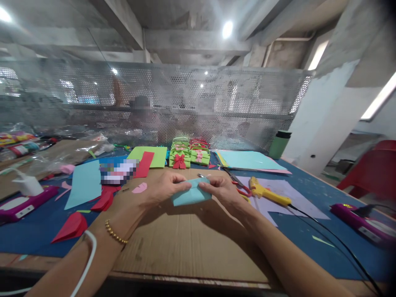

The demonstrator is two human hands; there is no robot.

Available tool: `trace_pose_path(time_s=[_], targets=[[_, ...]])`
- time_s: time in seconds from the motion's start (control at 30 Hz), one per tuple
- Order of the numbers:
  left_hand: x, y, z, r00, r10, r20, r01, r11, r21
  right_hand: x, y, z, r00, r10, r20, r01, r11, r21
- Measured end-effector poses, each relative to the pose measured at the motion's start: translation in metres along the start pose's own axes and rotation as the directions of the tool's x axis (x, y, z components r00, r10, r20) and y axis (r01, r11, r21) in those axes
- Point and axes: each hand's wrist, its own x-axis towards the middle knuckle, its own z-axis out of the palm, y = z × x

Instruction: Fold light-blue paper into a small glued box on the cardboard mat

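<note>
A folded piece of light blue paper (pixel 192 196) is held up over the brown cardboard sheet (pixel 185 243). My left hand (pixel 167 187) pinches its left end, thumb on the near face. At the right end, my right hand (pixel 221 189) grips it the same way, thumb pressed near the top edge. Fingers behind the paper are mostly hidden. Just beyond my right hand lie red-handled scissors (pixel 243 187), partly covered by it. A pink paper cutout (pixel 139 188) rests on the cardboard to the left of my left hand.
Small green paper bags with bows (pixel 180 159) stand at the back. A yellow glue gun (pixel 269 193) lies on lilac paper at right, its cord trailing forward. Stacked coloured sheets (pixel 253 160), a green bottle (pixel 279 144), red paper pieces (pixel 70 227) and purple power strips (pixel 361 222) surround the cardboard.
</note>
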Motion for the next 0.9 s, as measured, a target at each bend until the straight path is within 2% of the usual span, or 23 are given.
trace_pose_path(time_s=[0.13, 0.3, 0.43, 0.67, 0.9], targets=[[0.0, -0.003, -0.005, 1.0, 0.022, 0.003, -0.022, 0.999, 0.041, 0.001, 0.0, -0.001, 1.0, -0.013, 0.008, 0.013, 1.0, -0.025], [-0.003, 0.003, -0.007, 0.998, 0.049, -0.025, -0.046, 0.993, 0.105, 0.003, 0.005, 0.001, 0.999, -0.027, 0.047, 0.028, 0.999, -0.026], [-0.003, 0.002, -0.005, 0.999, 0.039, -0.033, -0.036, 0.997, 0.072, 0.003, 0.006, 0.003, 0.999, -0.034, 0.039, 0.035, 0.999, -0.017], [-0.001, -0.004, -0.004, 0.999, 0.029, 0.019, -0.029, 1.0, -0.007, 0.002, -0.001, 0.003, 0.999, -0.042, 0.015, 0.041, 0.998, 0.039], [-0.002, -0.003, -0.003, 0.996, 0.01, -0.093, -0.015, 0.998, -0.055, -0.004, -0.011, 0.004, 0.999, -0.031, -0.015, 0.033, 0.993, 0.112]])
